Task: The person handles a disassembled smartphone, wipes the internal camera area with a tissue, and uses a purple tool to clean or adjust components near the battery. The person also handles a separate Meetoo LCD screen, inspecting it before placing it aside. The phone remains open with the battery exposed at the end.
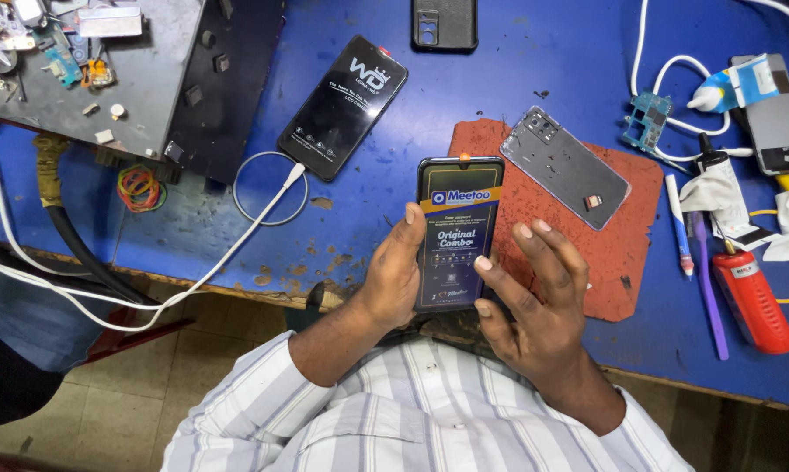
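Both my hands hold one black phone display (457, 229) upright over the near edge of the blue workbench (534, 61); a blue and gold printed film covers its front. My left hand (392, 271) grips its left edge, thumb lying on the front. My right hand (530, 293) supports the right edge with thumb and forefinger, the other fingers spread. Just behind my right hand a clear phone back cover (565, 166) lies on a red-brown mat (626, 236).
A second black display (344, 105) with a white cable (237, 245) lies at centre left, a dark phone (444, 24) at the back. Right side: small circuit board (646, 121), glue bottle (728, 89), purple tool (707, 288), red tool (753, 301), cloths. A grey tray (132, 87) of parts stands back left.
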